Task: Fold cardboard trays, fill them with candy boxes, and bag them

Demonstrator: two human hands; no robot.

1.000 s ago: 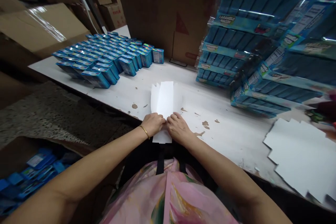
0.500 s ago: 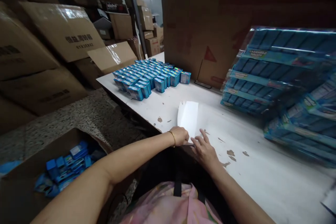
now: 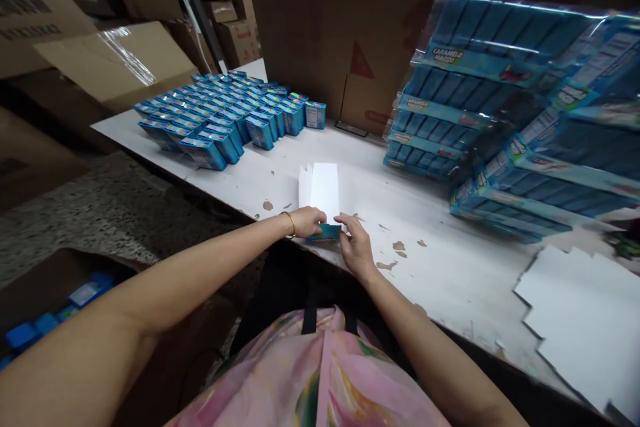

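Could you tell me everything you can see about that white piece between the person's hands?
The white piece looks like thin card, partly folded. Its plain white panel runs lengthwise away from the person, with a paler-shaded strip along its left, notched at the far end. The near end shows a teal printed face, its lettering too small to read surely. It sits at the table's near edge, the left hand and right hand touching either side of its near end.
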